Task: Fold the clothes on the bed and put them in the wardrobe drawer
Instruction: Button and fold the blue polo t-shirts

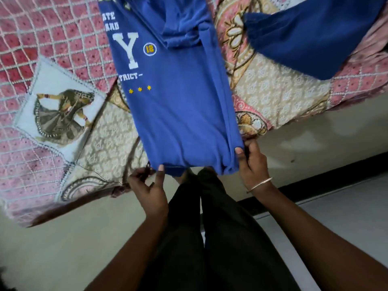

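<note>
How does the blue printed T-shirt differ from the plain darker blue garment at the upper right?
The blue printed T-shirt carries white lettering and yellow stars; the plain darker blue garment shows no print. The T-shirt is pinched at its hem by the left hand and right hand; the darker garment lies untouched. Both rest on the patterned bedspread.

— What covers the bed?
— A patchwork bedspread (273, 95), pink squares crossed by pale stitched lattice, with cream floral panels nearer the edge.
— Any picture on it?
— A white patch (60, 110) at the left, showing a dancer in a wide skirt.
— And below the bed?
— Pale floor (315, 131), a dark strip (327, 181) running across it at the right, then a lighter grey surface (346, 217) beyond.
</note>
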The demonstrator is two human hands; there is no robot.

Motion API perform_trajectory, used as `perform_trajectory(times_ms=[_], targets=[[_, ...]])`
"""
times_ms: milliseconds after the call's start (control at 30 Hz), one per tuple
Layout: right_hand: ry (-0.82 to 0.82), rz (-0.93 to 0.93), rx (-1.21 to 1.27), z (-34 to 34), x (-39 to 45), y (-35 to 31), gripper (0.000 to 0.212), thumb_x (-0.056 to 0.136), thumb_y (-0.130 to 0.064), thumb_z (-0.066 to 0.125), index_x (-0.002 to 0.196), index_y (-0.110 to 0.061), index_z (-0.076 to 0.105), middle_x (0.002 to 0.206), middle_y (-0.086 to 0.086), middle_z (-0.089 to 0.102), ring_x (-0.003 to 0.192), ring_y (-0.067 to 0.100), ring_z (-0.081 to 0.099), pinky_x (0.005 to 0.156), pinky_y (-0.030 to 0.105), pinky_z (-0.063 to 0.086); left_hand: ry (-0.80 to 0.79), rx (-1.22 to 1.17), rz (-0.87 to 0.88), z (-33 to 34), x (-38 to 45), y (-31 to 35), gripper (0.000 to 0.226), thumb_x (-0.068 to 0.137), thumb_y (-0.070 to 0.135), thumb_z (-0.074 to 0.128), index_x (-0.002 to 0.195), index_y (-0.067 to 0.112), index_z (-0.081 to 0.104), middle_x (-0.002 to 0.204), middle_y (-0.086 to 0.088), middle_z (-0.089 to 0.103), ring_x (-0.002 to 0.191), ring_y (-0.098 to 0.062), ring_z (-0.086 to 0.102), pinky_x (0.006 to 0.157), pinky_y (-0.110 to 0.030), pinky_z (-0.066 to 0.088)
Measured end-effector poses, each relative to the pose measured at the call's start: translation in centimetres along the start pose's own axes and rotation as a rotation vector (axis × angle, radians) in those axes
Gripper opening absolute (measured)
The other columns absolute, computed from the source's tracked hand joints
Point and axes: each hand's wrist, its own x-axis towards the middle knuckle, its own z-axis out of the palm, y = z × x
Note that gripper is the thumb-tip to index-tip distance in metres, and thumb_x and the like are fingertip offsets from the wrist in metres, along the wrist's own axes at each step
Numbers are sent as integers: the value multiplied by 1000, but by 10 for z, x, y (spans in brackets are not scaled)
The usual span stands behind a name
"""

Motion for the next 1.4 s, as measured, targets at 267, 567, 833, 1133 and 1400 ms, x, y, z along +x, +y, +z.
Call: perform_trajectory(times_ms=[267, 567, 833, 1133, 1400], targets=[[68, 164, 164, 16, -19, -10, 45, 92, -51, 58, 94, -6, 58, 71, 3, 61, 66, 11, 57, 63, 30, 47, -398, 108, -202, -3, 12, -13, 34, 93, 28, 67, 125, 17, 63, 122, 9, 67, 113, -2, 62, 91, -23, 47], [-3, 184, 66, 1, -43, -21, 20, 92, -51, 52, 100, -33, 47, 78, -19, 63, 71, 5, 61, 66, 36, 50, -582, -2, -297, -48, -14, 14, 15, 95, 16, 61, 106, 10, 70, 101, 1, 76, 92, -14, 72, 74, -25, 56], [-81, -1, 73, -21, -58, -36, 32, 87, -6, 71, 93, -36, 63, 88, -19, 67, 74, 3, 64, 66, 24, 53, -489, -103, -321, -64, -24, 28, 34, 90, 7, 68, 102, 27, 44, 83, -15, 75, 76, -30, 73, 63, -43, 61], [-244, -682, -654, -73, -32, -32, 43, 80, -1, 52, 116, -17, 71, 105, 1, 74, 85, 22, 71, 64, 30, 57, -701, -128, -243, -82, -23, 29, 62, 75, -24, 36, 79, 19, 81, 102, 2, 75, 104, -34, 63, 82, -50, 48], [-174, -1151, -703, -54, -5, -22, 22, 96, -11, 54, 94, -15, 76, 111, 9, 68, 105, 29, 64, 83, 40, 48, -598, 182, 257, -85, -19, 15, 44, 77, -10, 76, 89, 33, 79, 99, 11, 75, 97, -8, 71, 85, -30, 57]])
